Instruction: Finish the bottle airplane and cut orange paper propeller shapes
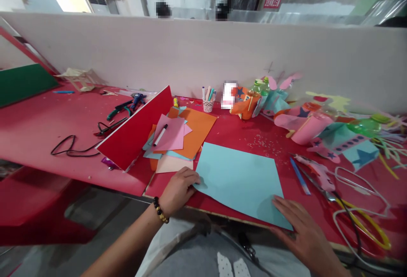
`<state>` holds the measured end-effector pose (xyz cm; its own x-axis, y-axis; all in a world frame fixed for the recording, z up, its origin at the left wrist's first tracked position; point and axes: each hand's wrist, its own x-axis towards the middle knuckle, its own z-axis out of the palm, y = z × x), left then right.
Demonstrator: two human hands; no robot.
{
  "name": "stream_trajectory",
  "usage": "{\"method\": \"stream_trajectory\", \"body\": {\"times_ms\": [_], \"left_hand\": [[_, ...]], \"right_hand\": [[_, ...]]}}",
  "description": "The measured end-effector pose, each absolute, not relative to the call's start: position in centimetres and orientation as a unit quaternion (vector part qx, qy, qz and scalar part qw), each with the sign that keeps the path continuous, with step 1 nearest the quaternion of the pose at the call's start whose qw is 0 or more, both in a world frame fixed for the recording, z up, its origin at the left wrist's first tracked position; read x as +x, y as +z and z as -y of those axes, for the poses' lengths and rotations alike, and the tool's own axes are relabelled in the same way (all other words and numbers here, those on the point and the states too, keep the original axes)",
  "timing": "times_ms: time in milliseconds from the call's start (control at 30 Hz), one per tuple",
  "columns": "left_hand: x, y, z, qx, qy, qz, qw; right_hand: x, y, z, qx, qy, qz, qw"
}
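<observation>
A light blue sheet of paper (238, 179) lies at the front edge of the red table. My left hand (179, 188), with a beaded bracelet at the wrist, pinches the sheet's near left corner between thumb and fingers. Over its near right corner, my right hand (297, 222) rests with fingers stretched out and the thumb apart, below the edge. To the left is a pile of coloured paper, with an orange sheet (200, 126) and pink pieces (174, 137). A capped marker (160, 135) lies on top of the pile.
Right of the sheet lie a blue pen (299, 176), a pink glue gun (318, 171) and yellow-handled scissors (365, 224) with a cable across. Behind them stand decorated bottle crafts (310, 126). A red board (140, 130) stands left; a pen cup (208, 105) is at the back.
</observation>
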<state>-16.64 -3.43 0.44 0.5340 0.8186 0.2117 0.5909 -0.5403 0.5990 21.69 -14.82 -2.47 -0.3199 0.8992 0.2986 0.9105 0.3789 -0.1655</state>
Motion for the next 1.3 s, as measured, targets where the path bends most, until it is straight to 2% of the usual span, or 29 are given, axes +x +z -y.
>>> {"method": "stream_trajectory", "body": {"times_ms": [233,367,500,733,967,1300], "left_hand": [[-16.4,0.5,2.7,0.822,0.255,-0.446,0.243],[-15.9,0.8,2.0,0.81,0.23,-0.488,0.23],[-15.2,1.0,1.1,0.799,0.19,-0.538,0.188],[-14.0,1.1,0.1,0.796,0.088,-0.589,0.112],[-13.1,0.8,-0.4,0.803,0.066,-0.588,0.066],[-12.5,0.5,-0.4,0.808,0.057,-0.585,0.037]], "right_hand": [[22.2,-2.2,14.8,-0.564,0.04,0.787,0.246],[22.5,-2.0,13.8,-0.627,0.105,0.715,0.291],[22.2,-2.1,12.5,-0.703,0.11,0.62,0.331],[20.7,-1.7,10.8,-0.767,0.055,0.574,0.282],[20.2,-1.6,9.8,-0.769,0.015,0.586,0.257],[20.7,-2.7,9.4,-0.775,-0.009,0.608,0.172]]}}
